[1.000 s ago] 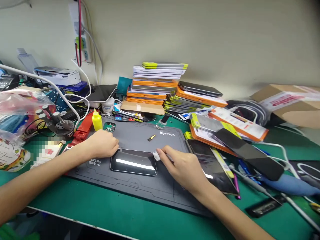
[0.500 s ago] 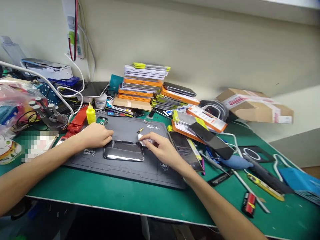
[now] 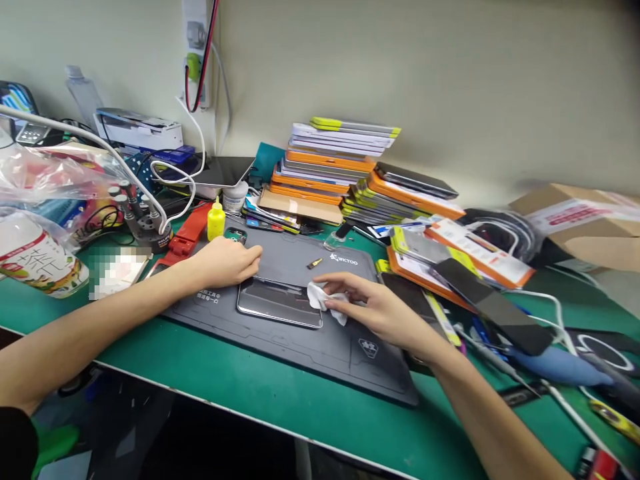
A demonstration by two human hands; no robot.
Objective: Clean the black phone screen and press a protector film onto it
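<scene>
A phone [image 3: 280, 305] with a dark glossy face lies flat on the dark grey work mat [image 3: 280, 340]. At its upper left corner is my left hand [image 3: 227, 261], fingers curled and the thumb side against the phone's edge; the exact contact is partly hidden. My right hand [image 3: 375, 303] is closed around a crumpled white tissue [image 3: 320, 295], which touches the phone's right end. Just behind the phone lies a small brass-coloured tip [image 3: 315, 264]. A small glass bottle with a black cap [image 3: 340, 236] stands farther back on the mat.
A yellow squeeze bottle [image 3: 216, 220] and a red strap-like tool [image 3: 187, 233] are left of the mat. Stacked flat boxes [image 3: 325, 160] rise behind it. To the right lie a dark phone [image 3: 493, 303], a blue-handled tool [image 3: 560, 365] and cables. A screwdriver stand [image 3: 150, 230] is at left.
The camera view has swung left, so everything appears farther right. My right hand has shifted slightly over the phone's right end, and more of the white tissue shows.
</scene>
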